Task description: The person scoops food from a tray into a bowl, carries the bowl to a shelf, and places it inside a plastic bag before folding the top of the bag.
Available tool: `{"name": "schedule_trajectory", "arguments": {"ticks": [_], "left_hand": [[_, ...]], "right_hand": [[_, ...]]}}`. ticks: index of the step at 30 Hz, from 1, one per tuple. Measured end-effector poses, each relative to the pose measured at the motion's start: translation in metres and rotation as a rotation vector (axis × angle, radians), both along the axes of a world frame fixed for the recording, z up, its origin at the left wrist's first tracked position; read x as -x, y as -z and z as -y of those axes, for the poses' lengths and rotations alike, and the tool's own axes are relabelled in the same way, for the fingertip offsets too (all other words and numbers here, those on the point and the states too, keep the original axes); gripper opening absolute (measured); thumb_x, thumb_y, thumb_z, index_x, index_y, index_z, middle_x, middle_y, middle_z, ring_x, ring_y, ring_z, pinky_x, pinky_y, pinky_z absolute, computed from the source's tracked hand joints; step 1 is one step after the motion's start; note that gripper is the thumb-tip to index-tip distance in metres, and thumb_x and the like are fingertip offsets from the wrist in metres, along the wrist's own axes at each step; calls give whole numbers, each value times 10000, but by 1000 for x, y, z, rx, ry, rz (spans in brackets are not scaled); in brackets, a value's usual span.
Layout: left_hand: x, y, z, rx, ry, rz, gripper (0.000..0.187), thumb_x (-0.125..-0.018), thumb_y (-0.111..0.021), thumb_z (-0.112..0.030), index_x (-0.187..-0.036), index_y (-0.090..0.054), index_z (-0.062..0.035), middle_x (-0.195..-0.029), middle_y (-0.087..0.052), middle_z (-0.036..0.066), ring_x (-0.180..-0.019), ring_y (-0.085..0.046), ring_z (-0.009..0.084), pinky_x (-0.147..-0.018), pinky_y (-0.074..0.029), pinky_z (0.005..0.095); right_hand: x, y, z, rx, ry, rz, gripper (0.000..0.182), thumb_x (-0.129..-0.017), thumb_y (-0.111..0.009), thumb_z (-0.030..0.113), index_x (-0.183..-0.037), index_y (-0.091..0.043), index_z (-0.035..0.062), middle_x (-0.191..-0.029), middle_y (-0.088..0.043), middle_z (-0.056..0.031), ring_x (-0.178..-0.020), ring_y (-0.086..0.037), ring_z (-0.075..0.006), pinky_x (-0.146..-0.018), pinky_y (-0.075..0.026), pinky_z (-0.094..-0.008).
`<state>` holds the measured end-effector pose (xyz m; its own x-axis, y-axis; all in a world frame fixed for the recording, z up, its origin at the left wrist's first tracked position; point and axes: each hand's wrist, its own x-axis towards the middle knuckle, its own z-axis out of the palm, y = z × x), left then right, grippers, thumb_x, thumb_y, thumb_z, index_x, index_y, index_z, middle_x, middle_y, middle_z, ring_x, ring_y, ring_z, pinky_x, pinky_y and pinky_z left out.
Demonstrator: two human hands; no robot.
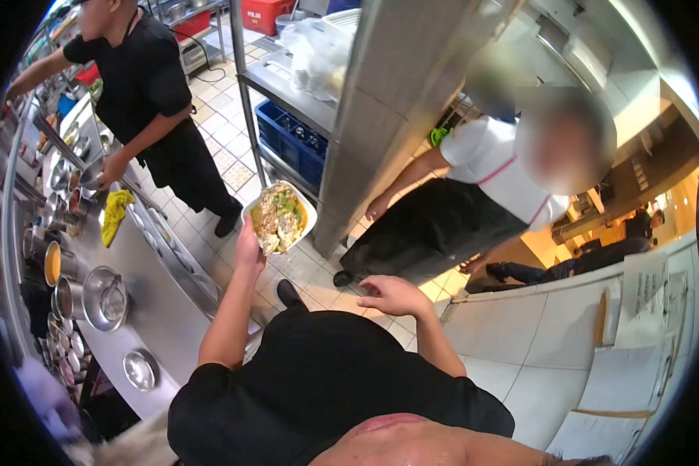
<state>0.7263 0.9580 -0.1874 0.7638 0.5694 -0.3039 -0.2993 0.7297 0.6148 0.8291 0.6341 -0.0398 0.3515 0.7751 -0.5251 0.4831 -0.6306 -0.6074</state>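
My left hand point(248, 247) grips the near left edge of a white bowl of food point(281, 217). Chopped pieces, green leaves and a yellowish part show in the bowl, which I hold out over the floor. Held in front of my body, my right hand point(397, 296) has nothing in it, and its fingers are apart and slightly curled.
A steel counter point(144, 342) with metal bowls point(106, 299) and a yellow cloth point(117, 215) runs along the left. One person in black point(144, 93) reaches over it. Another person in a dark apron point(443, 225) stands ahead right, beside a pillar point(373, 116) and shelf point(295, 78).
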Motion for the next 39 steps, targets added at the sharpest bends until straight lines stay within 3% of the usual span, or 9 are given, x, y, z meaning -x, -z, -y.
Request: {"name": "schedule_trajectory", "arguments": {"ticks": [8,9,11,18,22,25,29,34,39], "left_hand": [[-87,-20,-166,-79,-70,43,483,-1051,-353,-399,-1340,-456,-26,-1243,-591,77,-1075,-606,179,-939,-485,333],[-97,-18,-187,-77,-107,42,468,-1052,-350,-395,-1322,-458,-29,-1231,-593,84,-1076,-610,185,-922,-497,334],[-112,-20,-232,-72,-144,17,456,-1054,-345,-389,-1312,-455,-30,-1225,-594,87,-1076,-612,189,-913,-505,339],[-174,-50,-369,-99,-314,69,441,-1060,-324,-363,-1321,-415,-19,-1234,-581,110,-1064,-624,206,-892,-525,351],[-216,-60,-449,-132,-374,73,464,-1059,-322,-369,-1344,-389,-9,-1266,-561,118,-1091,-611,218,-906,-527,359],[-249,-80,-491,-142,-404,-11,523,-1070,-223,-375,-1361,-412,16,-1275,-581,134,-1116,-610,229,-953,-496,349],[-310,-77,-552,-116,-343,-121,568,-1037,-249,-486,-1319,-455,-39,-1116,-668,139,-848,-719,246,-567,-621,418],[-396,-53,-627,-190,-288,-138,565,-1036,-240,-484,-1340,-437,-50,-1095,-675,141,-844,-719,260,-603,-629,434],[-497,-11,-686,-176,-209,-127,483,-1028,-297,-480,-1280,-360,-73,-1086,-650,160,-796,-719,296,-527,-627,443]], "right_hand": [[-79,12,-133,-50,170,-35,491,-865,-672,386,-1163,-629,-2,-1012,-694,-173,-934,-670,-284,-814,-519,-372],[-85,19,-153,-90,168,-53,379,-902,-669,302,-1152,-634,20,-933,-692,-98,-859,-646,-177,-777,-509,-317],[-102,43,-192,-131,215,-165,385,-915,-645,318,-1168,-629,28,-987,-688,-102,-898,-637,-182,-810,-499,-316],[-159,252,-216,-79,1000,-598,537,-1012,-424,492,-1254,-551,30,-1062,-609,-23,-789,-517,-123,-689,-439,-266],[-159,362,-174,108,1234,-366,478,-995,-463,450,-1158,-600,22,-1037,-630,-109,-888,-606,-214,-765,-519,-394],[-207,341,-174,107,1425,-350,485,-994,-463,454,-1165,-598,21,-1044,-629,-110,-893,-607,-216,-769,-518,-395],[-350,278,-179,-161,1627,-264,494,-993,-462,459,-1174,-596,19,-1055,-628,-112,-901,-607,-219,-775,-518,-397],[-475,211,-219,-389,1700,-117,505,-992,-462,465,-1186,-593,17,-1068,-627,-113,-910,-608,-222,-782,-517,-399],[-509,234,-245,-471,1802,-77,517,-990,-461,471,-1197,-590,15,-1081,-627,-115,-919,-609,-226,-789,-516,-401]]}}
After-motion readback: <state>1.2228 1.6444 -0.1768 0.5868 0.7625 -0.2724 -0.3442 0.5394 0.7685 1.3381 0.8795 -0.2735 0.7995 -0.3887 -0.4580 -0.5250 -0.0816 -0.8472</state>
